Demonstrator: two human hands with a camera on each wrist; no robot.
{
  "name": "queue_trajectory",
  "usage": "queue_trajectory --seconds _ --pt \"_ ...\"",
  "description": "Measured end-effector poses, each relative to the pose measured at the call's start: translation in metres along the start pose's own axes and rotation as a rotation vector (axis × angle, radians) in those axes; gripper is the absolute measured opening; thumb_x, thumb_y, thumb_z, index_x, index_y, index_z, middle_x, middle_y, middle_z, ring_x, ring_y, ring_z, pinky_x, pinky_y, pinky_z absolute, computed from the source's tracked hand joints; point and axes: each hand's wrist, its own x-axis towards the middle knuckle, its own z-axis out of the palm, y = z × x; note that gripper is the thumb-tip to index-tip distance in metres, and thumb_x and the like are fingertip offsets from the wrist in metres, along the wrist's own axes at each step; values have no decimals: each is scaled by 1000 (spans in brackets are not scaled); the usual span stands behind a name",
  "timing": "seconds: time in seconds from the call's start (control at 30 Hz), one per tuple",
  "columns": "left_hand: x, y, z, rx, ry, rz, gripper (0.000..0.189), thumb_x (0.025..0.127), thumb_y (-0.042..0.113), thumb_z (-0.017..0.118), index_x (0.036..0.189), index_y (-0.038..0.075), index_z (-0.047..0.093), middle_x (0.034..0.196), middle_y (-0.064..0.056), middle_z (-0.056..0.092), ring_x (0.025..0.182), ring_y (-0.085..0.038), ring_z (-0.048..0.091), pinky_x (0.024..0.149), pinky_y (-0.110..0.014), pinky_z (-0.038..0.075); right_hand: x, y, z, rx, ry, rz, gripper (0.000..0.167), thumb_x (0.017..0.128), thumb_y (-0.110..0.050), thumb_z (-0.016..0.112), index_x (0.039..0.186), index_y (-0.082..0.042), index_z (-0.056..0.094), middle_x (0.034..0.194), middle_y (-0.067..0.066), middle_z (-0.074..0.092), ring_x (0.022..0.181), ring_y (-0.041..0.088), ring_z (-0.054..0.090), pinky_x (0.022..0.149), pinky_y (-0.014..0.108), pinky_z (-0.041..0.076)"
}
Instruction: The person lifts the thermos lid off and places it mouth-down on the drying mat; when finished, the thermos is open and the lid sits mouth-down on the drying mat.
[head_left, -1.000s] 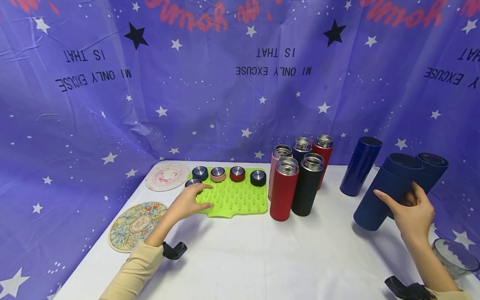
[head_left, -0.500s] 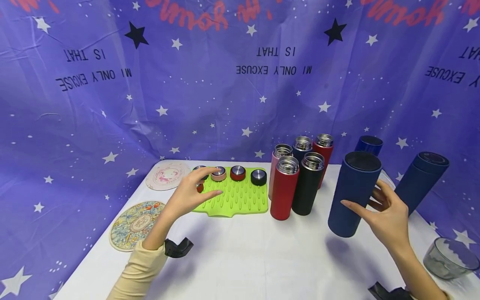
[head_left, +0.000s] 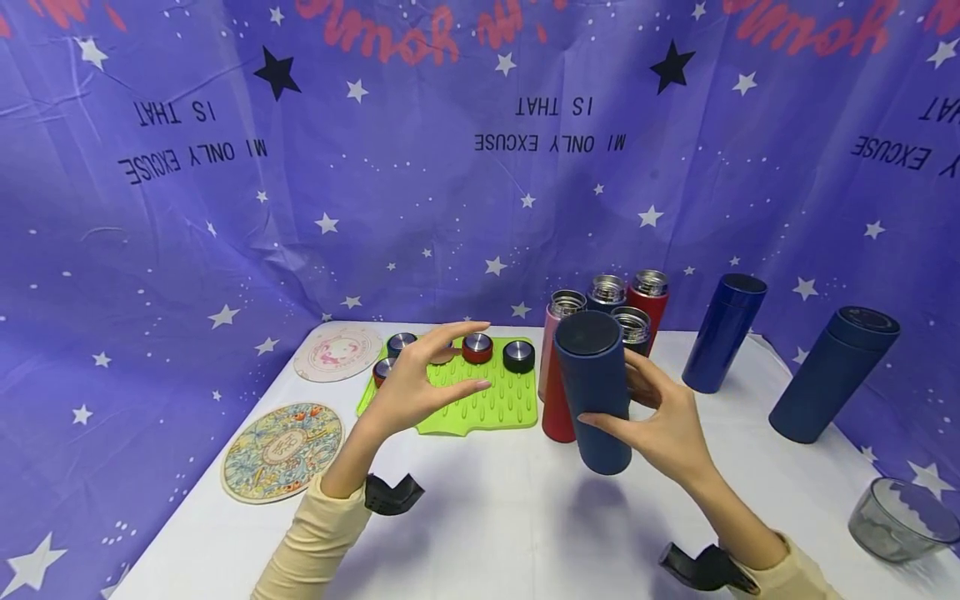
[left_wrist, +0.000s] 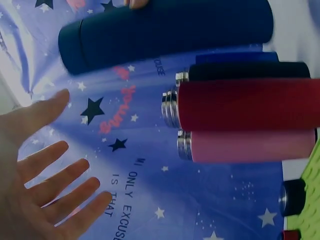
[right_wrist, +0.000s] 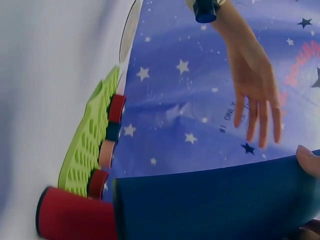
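My right hand (head_left: pixel 663 421) grips a matte navy thermos bottle (head_left: pixel 596 392) round its body, lifted above the table with its lid on and leaning slightly. Seen from the left wrist, the same thermos bottle (left_wrist: pixel 170 32) passes close by the fingers. My left hand (head_left: pixel 416 383) is held in the air over the green mat, fingers stretched out and apart from the thumb, with nothing in it. Behind the held bottle stand lidless bottles: a red one (head_left: pixel 557 408), a pink one (head_left: pixel 555 329), a black one partly hidden, and others.
Several lids, among them a black one (head_left: pixel 518 356) and a red one (head_left: pixel 477 347), sit on the green mat (head_left: pixel 472 408). Two lidded bottles, a shiny blue one (head_left: pixel 723 333) and a navy one (head_left: pixel 832 375), stand at right. A glass bowl (head_left: pixel 900 521) and a patterned round mat (head_left: pixel 281 454) flank the table.
My right hand has carried the navy thermos bottle leftward from beside the other navy one to in front of the lidless bottles. My left hand has risen and moved right, away from the lids.
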Motion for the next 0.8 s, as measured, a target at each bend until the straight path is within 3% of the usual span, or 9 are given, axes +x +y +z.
queue_trajectory --seconds 0.23,0.4,0.67,0.8 --pt "4 -5 11 -89 -38 35 72 81 19 80 144 20 45 142 5 47 127 -19 46 101 -35 46 12 5 31 78 -122 0 82 64 -22 92 136 -14 54 116 8 67 95 24 68 81 42 57" --pt "6 -9 15 -130 -68 30 76 81 17 80 146 22 41 144 4 44 130 -20 43 101 -41 45 18 13 46 76 -189 -39 82 63 -26 92 136 -16 55 115 6 68 92 20 69 78 36 58" --pt "9 12 11 -143 -203 123 70 75 -1 80 138 -1 48 139 -14 49 125 -25 49 97 -41 48 18 15 57 -134 -261 -209 83 60 -33 93 133 -12 59 106 7 71 86 18 68 73 35 58" --pt "8 17 7 -125 -218 133 65 73 -6 80 132 -4 53 131 -15 53 119 -26 53 91 -39 52 18 15 59 -141 -285 -223 84 60 -32 93 134 -16 58 108 6 70 88 17 67 76 36 57"
